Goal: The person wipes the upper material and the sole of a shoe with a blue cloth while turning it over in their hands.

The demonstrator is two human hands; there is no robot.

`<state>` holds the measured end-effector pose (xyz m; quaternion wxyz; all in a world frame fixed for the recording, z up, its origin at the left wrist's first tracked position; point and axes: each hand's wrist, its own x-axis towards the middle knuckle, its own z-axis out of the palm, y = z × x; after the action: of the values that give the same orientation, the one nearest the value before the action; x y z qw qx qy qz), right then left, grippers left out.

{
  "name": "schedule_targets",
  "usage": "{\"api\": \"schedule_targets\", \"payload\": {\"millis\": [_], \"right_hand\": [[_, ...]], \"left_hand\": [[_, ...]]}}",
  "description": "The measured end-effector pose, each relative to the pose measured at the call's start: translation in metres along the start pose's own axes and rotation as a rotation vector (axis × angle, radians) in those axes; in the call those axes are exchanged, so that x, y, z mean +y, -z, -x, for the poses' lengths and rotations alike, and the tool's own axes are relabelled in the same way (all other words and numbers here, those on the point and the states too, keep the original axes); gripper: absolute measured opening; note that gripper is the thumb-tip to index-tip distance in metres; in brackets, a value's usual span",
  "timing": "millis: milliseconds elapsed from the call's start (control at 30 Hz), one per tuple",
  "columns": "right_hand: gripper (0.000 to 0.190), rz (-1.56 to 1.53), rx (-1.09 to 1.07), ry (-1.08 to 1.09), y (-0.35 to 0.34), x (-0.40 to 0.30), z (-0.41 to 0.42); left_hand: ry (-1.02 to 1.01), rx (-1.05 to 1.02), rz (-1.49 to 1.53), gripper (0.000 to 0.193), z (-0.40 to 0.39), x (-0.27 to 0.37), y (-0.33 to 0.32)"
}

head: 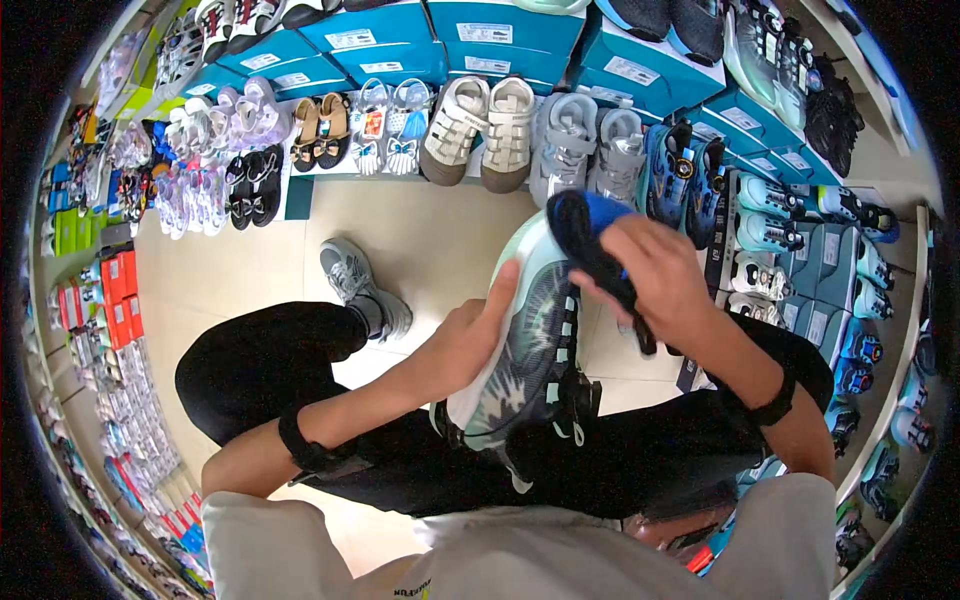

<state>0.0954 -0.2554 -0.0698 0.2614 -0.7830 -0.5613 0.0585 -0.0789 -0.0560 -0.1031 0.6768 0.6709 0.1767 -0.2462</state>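
A mint-green, white and black patterned sneaker (pixel 517 352) lies tilted across my lap, its toe pointing away from me and its pale sole edge towards the left. My left hand (pixel 472 334) grips it along the sole, with the thumb up on the side near the toe. In my right hand (pixel 660 274) is a dark blue and black brush-like item (pixel 576 225), blurred, so its exact kind is unclear. It overlaps the toe area in view; whether it touches the shoe cannot be told. Black laces and a loop hang at the shoe's heel end.
Ahead, beige sandals (pixel 508 135), grey sneakers (pixel 566 146) and bow-trimmed sandals (pixel 322 131) stand on a low ledge before teal shoeboxes (pixel 517 34). Shelves with several sneakers (pixel 765 229) line the right side. Orange boxes (pixel 120 285) are at left. My grey-shod foot (pixel 364 289) rests on the tiled floor (pixel 225 270).
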Motion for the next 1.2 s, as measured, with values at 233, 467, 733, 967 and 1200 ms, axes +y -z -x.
{"api": "schedule_targets", "payload": {"millis": [233, 467, 733, 967, 1200], "right_hand": [[0.037, -0.063, 0.067, -0.050, 0.000, -0.006, -0.005], [0.032, -0.056, -0.029, 0.133, 0.007, -0.017, 0.002], [0.034, -0.108, 0.017, -0.153, -0.003, 0.001, -0.004], [0.035, -0.147, 0.016, 0.058, -0.004, -0.010, 0.003], [0.032, -0.178, 0.032, -0.137, -0.011, -0.005, -0.003]], "left_hand": [[0.110, -0.090, 0.119, 0.085, -0.005, -0.001, 0.003], [-0.031, -0.084, -0.161, 0.077, -0.001, 0.011, 0.003], [0.137, -0.219, 0.456, 0.084, -0.012, -0.012, -0.005], [0.176, -0.262, 0.608, 0.089, -0.012, -0.013, -0.005], [0.188, -0.311, 0.674, 0.092, -0.008, -0.001, -0.003]]}}
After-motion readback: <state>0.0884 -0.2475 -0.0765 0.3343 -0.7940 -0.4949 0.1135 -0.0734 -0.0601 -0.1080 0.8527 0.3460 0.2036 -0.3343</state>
